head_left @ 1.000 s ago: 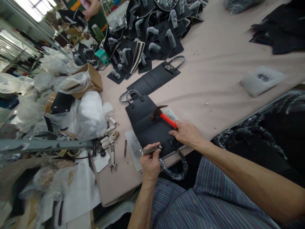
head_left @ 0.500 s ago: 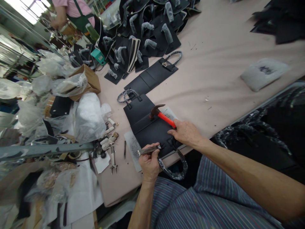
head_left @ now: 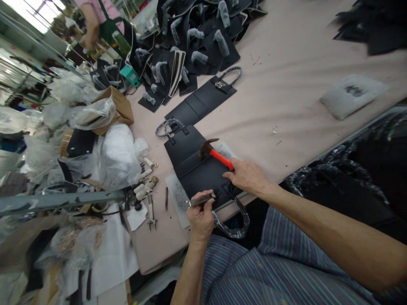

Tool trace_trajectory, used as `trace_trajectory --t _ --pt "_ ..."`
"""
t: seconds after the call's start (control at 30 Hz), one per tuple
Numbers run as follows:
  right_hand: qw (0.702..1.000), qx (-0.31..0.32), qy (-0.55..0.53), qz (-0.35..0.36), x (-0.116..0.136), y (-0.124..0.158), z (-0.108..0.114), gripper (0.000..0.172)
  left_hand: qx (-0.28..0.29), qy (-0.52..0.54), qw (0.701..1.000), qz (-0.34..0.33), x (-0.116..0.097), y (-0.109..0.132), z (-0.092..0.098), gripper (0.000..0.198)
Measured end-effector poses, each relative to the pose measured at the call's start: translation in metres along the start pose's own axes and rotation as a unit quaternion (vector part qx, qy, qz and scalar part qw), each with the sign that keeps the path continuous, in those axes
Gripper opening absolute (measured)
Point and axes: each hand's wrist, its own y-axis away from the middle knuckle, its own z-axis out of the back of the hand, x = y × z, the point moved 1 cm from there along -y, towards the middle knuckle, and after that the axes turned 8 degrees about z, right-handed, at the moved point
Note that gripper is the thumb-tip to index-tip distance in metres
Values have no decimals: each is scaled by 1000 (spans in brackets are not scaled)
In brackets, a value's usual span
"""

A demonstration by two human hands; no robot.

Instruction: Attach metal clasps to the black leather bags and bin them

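A flat black leather bag panel (head_left: 197,167) lies at the near edge of the pink table (head_left: 286,97), its wrapped handle (head_left: 233,224) hanging over the edge. My right hand (head_left: 248,176) is closed on the red handle of a hammer (head_left: 213,151), whose head rests on the panel. My left hand (head_left: 199,214) grips a grey metal tool (head_left: 200,200) whose tip touches the panel's near edge by the handle fitting.
A second black panel (head_left: 200,103) lies just beyond. Piled black bag pieces (head_left: 190,46) fill the far side. Plastic-wrapped bundles (head_left: 117,154), a cardboard box (head_left: 122,108) and small tools (head_left: 149,207) crowd the left. A grey pad (head_left: 352,95) sits right. Another person (head_left: 95,21) stands far left.
My hands and the hammer have stayed nearly still. The person at the far left has shifted position.
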Motion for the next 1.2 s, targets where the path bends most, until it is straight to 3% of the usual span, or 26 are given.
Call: trace_trajectory --t 0.3,0.57,1.2 --pt "1000 -11 -10 7 0 1 1 36 -10 -70 989 -133 -5 4 -2 20" --pt "1000 -6 -4 7 1 2 3 36 -19 -34 997 -70 -4 3 -3 16" --pt "1000 -8 -8 7 0 2 3 36 -9 -26 998 -58 -2 2 -4 13"
